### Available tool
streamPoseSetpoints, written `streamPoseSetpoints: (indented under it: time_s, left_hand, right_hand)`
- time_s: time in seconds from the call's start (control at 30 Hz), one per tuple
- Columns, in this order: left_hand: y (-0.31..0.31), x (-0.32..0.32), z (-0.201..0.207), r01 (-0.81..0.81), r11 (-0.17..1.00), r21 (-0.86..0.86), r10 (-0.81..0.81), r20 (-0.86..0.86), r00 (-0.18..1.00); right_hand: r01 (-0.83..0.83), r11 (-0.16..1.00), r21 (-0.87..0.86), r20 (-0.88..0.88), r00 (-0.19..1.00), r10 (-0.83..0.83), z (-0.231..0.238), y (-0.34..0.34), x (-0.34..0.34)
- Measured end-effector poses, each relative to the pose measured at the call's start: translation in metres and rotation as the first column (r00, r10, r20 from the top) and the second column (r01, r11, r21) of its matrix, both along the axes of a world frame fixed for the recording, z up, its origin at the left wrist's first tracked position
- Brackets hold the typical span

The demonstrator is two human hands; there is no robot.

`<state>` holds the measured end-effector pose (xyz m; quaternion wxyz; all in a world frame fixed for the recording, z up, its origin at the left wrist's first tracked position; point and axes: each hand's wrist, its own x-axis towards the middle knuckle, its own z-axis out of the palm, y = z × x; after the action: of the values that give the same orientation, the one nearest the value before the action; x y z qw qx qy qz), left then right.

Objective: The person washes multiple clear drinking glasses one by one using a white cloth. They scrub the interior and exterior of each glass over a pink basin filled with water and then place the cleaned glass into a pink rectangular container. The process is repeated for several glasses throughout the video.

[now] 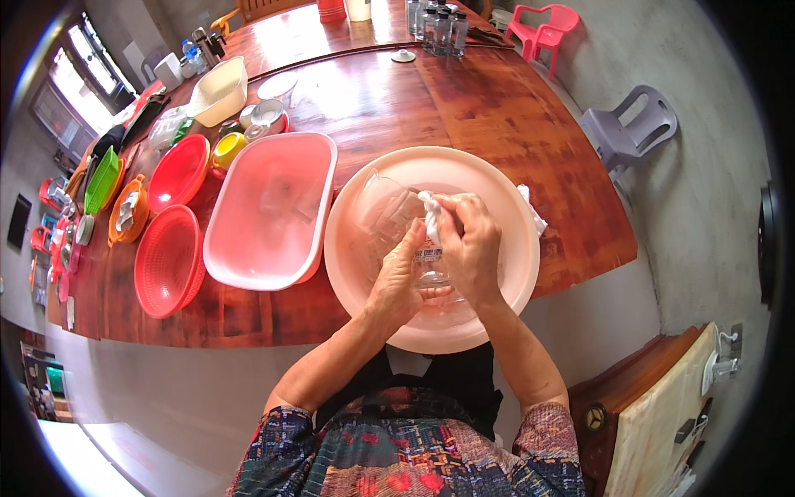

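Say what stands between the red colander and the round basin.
The rectangular tub stands between colander and basin, as the head view shows.

Left hand (397, 279) holds clear vessel (431, 268), right hand (470, 240) pinches white cloth (431, 219), over round basin (528, 240) at desk (505, 116) edge. From basin: rectangular tub (267, 240) 9 o'clock, bottles (442, 35) 12, grey chair (633, 131) 2.

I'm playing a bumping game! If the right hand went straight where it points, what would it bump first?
Probably the see-through thing just left of the white cloth, in the pale pink basin, though depth is unclear.
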<state>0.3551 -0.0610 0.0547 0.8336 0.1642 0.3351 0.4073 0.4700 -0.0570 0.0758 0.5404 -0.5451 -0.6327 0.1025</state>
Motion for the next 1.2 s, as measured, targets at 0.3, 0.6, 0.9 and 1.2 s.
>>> streamPoseSetpoints:
  time_s: [0.3,0.6,0.9,1.2]
  left_hand:
    - [0.013,-0.006,-0.011,-0.23,0.973,0.02,0.219,0.231,0.948]
    - [0.024,-0.009,0.003,-0.23,0.969,0.09,0.224,0.074,0.972]
    - [0.033,-0.017,-0.029,-0.194,0.981,0.029,0.193,0.021,0.981]
    - [0.027,-0.006,-0.038,-0.089,0.985,-0.148,0.123,0.231,0.965]
  right_hand:
    - [-0.071,0.965,-0.251,-0.32,0.947,-0.014,-0.026,-0.022,-0.013]
    - [-0.333,0.708,-0.623,0.346,0.694,0.631,-0.067,-0.041,-0.034]
    - [-0.235,0.525,-0.818,0.333,0.55,0.765,-0.056,-0.032,0.003]
    - [-0.29,0.956,0.051,0.116,0.952,0.283,-0.001,-0.047,-0.003]
